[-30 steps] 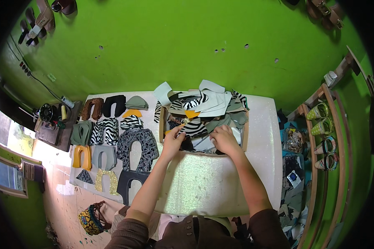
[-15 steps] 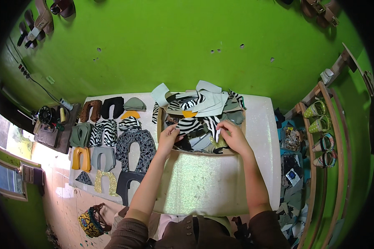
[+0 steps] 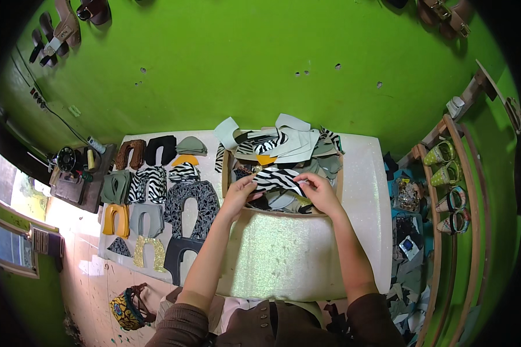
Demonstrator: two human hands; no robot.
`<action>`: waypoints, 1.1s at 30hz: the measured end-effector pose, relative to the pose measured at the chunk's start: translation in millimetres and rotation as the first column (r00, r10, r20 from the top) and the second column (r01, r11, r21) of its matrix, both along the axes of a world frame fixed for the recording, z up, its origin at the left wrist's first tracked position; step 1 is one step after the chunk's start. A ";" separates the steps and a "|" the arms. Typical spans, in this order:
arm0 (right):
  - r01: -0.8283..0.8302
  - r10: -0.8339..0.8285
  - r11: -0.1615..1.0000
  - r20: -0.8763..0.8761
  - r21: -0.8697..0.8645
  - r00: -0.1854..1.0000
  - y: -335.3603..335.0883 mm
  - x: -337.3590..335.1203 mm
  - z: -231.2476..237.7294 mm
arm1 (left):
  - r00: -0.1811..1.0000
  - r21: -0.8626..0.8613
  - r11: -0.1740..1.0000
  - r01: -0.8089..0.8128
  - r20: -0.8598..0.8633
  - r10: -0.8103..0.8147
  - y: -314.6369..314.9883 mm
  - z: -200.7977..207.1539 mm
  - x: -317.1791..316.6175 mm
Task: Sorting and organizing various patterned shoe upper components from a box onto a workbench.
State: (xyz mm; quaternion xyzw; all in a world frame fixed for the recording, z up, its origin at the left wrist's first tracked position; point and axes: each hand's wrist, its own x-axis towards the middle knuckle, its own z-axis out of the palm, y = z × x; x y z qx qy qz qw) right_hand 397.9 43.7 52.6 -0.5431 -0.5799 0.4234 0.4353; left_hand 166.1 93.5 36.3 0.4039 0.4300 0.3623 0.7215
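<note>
Between my two hands a zebra-print cut piece [image 3: 276, 179] is stretched out flat, above a shallow box [image 3: 226, 173] full of material scraps. My left hand [image 3: 240, 195] pinches its left end; my right hand [image 3: 319, 192] grips the right end between thumb and fingers. Behind it, pale grey-green pieces [image 3: 298, 144] lie heaped over the box's far side, with a small orange piece [image 3: 265, 160] among them. Darker scraps show under the held piece, partly hidden by it and my hands.
To the left, stacks of cut U-shaped pieces stand in rows, among them grey patterned ones [image 3: 191, 208] and orange ones [image 3: 116, 221]. A sewing machine [image 3: 69, 159] is beyond the table's left edge. On the right, a wooden rack [image 3: 437, 231] holds shoes [image 3: 439, 153].
The zebra-print material, folded and hanging between my hands before, is now spread out flat. My right hand has moved slightly, its fingers now on the piece's right end.
</note>
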 end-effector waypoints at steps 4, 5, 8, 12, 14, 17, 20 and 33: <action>-0.024 0.013 0.997 0.144 0.073 0.989 0.4 -1.4 2.6 | 0.995 -0.058 0.995 0.079 0.072 -0.074 -3.4 -0.2 -3.3; -0.024 0.013 0.997 0.144 0.074 0.989 -0.1 -1.8 3.4 | 0.990 -0.073 0.994 0.083 0.121 -0.074 -4.7 0.6 -3.1; -0.058 0.044 0.996 0.174 0.072 0.984 -1.1 -6.0 6.3 | 0.990 -0.077 0.993 0.092 0.117 -0.083 -8.0 1.9 -2.0; -0.104 0.085 0.991 0.220 0.080 0.972 -2.2 -15.8 9.0 | 0.988 -0.081 0.990 0.119 0.113 -0.109 -9.3 1.9 0.0; -0.117 0.100 0.991 0.229 0.061 0.968 -1.6 -20.6 9.0 | 0.991 -0.067 0.990 0.128 0.056 -0.124 -9.3 1.1 0.8; -0.123 0.083 0.977 0.223 0.172 0.971 1.1 -23.5 3.0 | 0.989 -0.005 0.989 0.146 -0.009 -0.146 -13.0 0.1 2.6; -0.129 0.089 0.979 0.236 0.160 0.968 1.7 -28.6 4.3 | 0.985 0.000 0.985 0.171 -0.002 -0.171 -14.8 -1.9 0.5; -0.089 -0.067 0.925 0.390 0.370 0.918 7.5 -60.6 -2.2 | 0.982 0.024 0.983 0.182 0.036 -0.183 -8.2 1.8 -22.0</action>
